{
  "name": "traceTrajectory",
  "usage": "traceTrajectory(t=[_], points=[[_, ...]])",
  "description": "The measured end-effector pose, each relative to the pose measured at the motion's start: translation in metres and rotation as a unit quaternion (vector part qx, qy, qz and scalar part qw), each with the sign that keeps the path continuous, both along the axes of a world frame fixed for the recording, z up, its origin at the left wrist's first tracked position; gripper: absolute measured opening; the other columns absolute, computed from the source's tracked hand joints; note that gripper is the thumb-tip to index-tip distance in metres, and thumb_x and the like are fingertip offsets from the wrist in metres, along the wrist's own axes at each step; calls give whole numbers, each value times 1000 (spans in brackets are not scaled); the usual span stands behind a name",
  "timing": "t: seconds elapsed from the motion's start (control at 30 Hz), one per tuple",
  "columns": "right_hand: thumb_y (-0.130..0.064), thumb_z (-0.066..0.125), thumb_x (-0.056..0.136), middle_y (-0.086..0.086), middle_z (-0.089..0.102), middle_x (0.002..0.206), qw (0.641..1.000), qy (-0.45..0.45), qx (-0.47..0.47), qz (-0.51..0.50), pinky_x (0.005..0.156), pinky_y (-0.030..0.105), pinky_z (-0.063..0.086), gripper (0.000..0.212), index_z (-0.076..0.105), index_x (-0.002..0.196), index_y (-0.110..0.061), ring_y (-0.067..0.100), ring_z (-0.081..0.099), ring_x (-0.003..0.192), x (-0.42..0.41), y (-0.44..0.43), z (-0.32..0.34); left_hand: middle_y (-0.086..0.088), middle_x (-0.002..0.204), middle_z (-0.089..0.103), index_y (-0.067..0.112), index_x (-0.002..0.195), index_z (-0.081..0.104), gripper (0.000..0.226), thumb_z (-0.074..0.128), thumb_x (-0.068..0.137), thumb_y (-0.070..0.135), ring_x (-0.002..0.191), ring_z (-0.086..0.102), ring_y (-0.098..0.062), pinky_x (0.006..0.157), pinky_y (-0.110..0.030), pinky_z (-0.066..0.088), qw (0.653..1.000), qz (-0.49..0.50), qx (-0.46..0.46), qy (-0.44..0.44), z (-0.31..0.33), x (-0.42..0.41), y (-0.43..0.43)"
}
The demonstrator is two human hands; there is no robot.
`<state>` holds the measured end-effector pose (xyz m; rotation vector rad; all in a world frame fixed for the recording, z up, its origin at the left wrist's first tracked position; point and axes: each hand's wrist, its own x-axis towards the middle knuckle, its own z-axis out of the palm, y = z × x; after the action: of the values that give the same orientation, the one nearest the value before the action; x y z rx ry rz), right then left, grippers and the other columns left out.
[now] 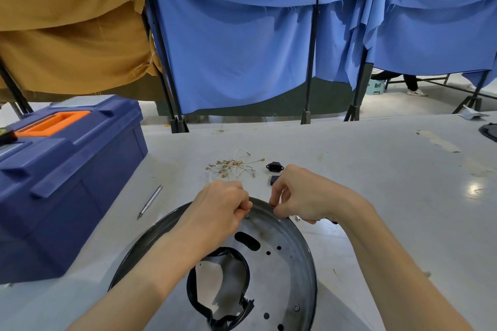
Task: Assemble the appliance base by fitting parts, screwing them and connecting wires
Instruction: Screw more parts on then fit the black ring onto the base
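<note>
Appliance base (pixel 282 263), a round grey metal pan with a dark rim, lies flat on the worktop (pixel 376 196) at the middle of its near edge, with a torn black ring (pixel 194 290) sitting in its centre opening. From my seat I see both hands at the far rim. The left hand (pixel 223 204) has its fingers curled tight and gripping the rim beside a small hole. The right hand (pixel 304 193) pinches the same rim between thumb and forefinger, its other fingers folded under; whether either hand also holds a small part, I cannot tell. Just beyond the hands lie a tangle of white wires (pixel 234 166) with brass terminals, a black socket (pixel 274 166) and a small black switch (pixel 273 179). A slim metal tool (pixel 150 201) lies towards the left edge, beside a blue toolbox (pixel 67 183) with an orange handle. Blue curtains (pixel 242 48) hang behind the far edge
</note>
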<state>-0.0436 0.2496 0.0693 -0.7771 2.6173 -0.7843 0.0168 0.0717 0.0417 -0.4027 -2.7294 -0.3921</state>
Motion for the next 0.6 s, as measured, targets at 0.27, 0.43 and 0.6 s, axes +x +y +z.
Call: traceTrajectory(t=[0.27, 0.43, 0.6], points=[[-4, 63, 79, 7, 58, 62, 1000, -4, 0, -5, 44, 22, 35, 8, 64, 83, -10, 18, 42, 35, 1, -1, 0, -9, 66, 60, 2, 63, 65, 22, 70, 85, 5, 55, 54, -29, 51, -36, 46, 996, -38, -21, 74, -3, 4, 3], [-3, 62, 78, 8, 59, 63, 1000, -3, 0, -4, 43, 21, 35, 8, 65, 81, -10, 18, 41, 34, 2, -1, 0, -8, 63, 60, 2, 60, 65, 21, 75, 79, 3, 53, 56, -28, 50, -37, 50, 997, -28, 15, 69, -6, 9, 6], [-4, 64, 79, 10, 61, 66, 1000, 2, 8, -1, 44, 22, 37, 9, 62, 77, -13, 19, 43, 36, 1, -2, 1, -7, 70, 66, 1, 69, 72, 15, 74, 82, 8, 65, 61, -26, 66, -42, 51, 994, 5, 97, 48, -9, 10, -1]])
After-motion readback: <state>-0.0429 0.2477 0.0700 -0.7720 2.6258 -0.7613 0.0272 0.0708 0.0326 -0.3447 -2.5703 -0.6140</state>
